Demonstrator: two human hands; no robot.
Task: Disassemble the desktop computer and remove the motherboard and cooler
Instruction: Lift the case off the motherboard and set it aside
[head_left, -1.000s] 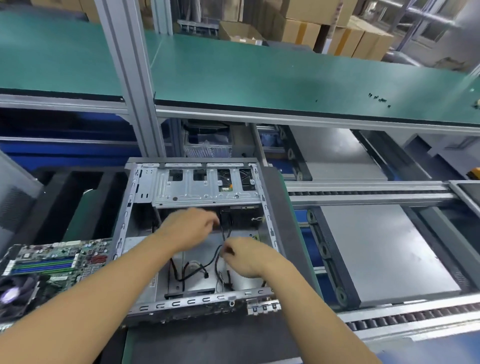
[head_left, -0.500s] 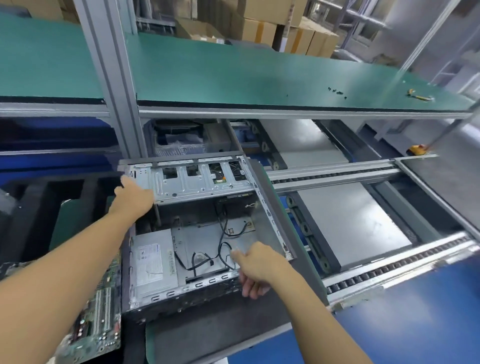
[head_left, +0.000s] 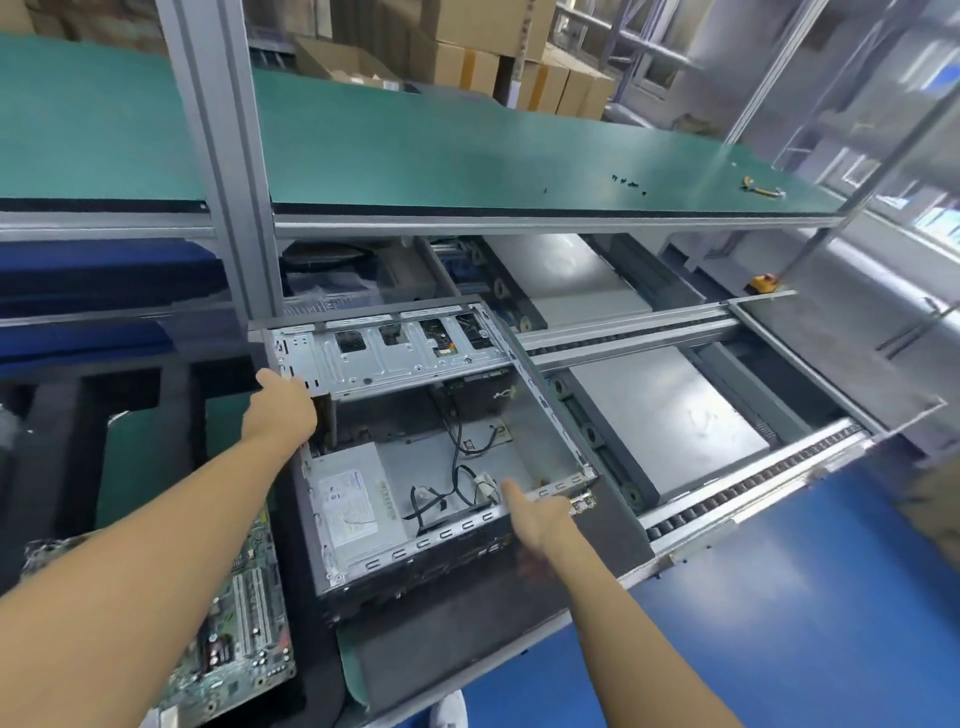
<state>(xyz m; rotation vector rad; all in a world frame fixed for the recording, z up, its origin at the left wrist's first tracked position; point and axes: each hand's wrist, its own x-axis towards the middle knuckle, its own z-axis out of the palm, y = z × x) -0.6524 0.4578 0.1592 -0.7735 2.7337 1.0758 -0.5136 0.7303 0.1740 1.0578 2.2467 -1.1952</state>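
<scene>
Conveyor bench (head_left: 753, 486) is carrying the chassis (head_left: 395, 358), motherboard (head_left: 244, 623) lying left of it. Left hand (head_left: 283, 410) is clasping its far-left corner; right hand (head_left: 543, 517)'s near-rim grip unclear. Likely stiff, heavy, sharp-edged: hold rims.

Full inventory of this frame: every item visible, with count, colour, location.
computer case: one, grey metal, open, centre, on the pallet
pallet: one, dark, under the case
power supply: one, silver, inside case, near-left
cables: several, black, loose on case floor
motherboard: one, green, outside case, lower left
upper shelf: one, green top, across the back
screws: several, black, on shelf towards the right
cardboard boxes: several, brown, behind shelf
conveyor rails: two, grey, right of case
left hand: grips case's far-left edge
right hand: grips case's near rim, right end
</scene>
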